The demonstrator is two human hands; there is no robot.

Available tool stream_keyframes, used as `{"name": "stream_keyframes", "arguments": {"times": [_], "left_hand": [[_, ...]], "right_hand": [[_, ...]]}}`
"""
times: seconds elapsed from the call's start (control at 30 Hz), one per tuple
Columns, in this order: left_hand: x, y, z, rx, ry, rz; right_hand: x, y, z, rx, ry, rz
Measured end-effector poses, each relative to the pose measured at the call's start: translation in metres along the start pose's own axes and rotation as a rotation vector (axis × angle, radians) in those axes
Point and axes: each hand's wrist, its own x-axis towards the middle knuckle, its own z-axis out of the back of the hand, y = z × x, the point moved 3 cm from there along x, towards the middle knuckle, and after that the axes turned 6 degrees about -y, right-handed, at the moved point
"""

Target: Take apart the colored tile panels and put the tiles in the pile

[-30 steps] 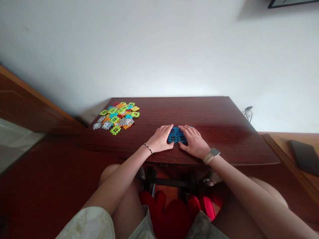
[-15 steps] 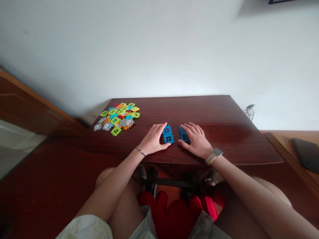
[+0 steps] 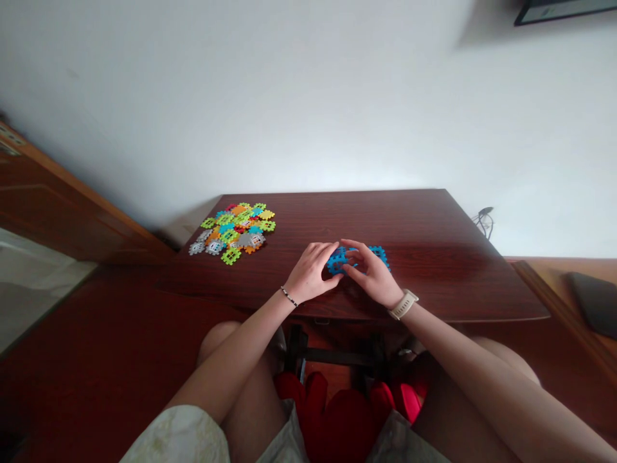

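Two groups of blue interlocking building tiles with window-like openings lie near the front middle of the table. My left hand [image 3: 314, 273] curls its thumb and fingers around the edges of the left blue tiles [image 3: 336, 262]. From the other side my right hand [image 3: 376, 278] reaches over to these same tiles, its thumb and fingertips at their right part. Its fingers partly cover them. The right blue tiles [image 3: 380, 253] lie behind my right hand, partly hidden by it, with no fingers closed on them.
A pile of colourful interlocking tiles [image 3: 231, 235] lies at the table's left side. The dark wooden table [image 3: 434, 276] backs against a white wall. A black cable [image 3: 484, 218] hangs at the right, and a dark flat object [image 3: 595, 299] rests beyond it.
My right hand has moved left off the right blue tiles onto the left ones. My hands are closer together, and the right tiles show more. The view has shifted slightly.
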Motion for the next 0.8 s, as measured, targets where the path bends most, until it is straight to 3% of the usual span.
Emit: {"name": "stream_keyframes", "arguments": {"times": [0.2,0.6,0.8], "left_hand": [[-0.002,0.003,-0.002,-0.071,-0.027,0.051],[-0.003,0.004,-0.012,-0.127,0.101,0.098],[-0.001,0.002,-0.010,-0.195,0.069,0.109]], "right_hand": [[0.001,0.008,0.002,-0.098,0.029,0.058],[0.001,-0.002,0.011,-0.162,0.081,-0.043],[0.003,0.001,0.011,-0.105,0.044,-0.039]]}}
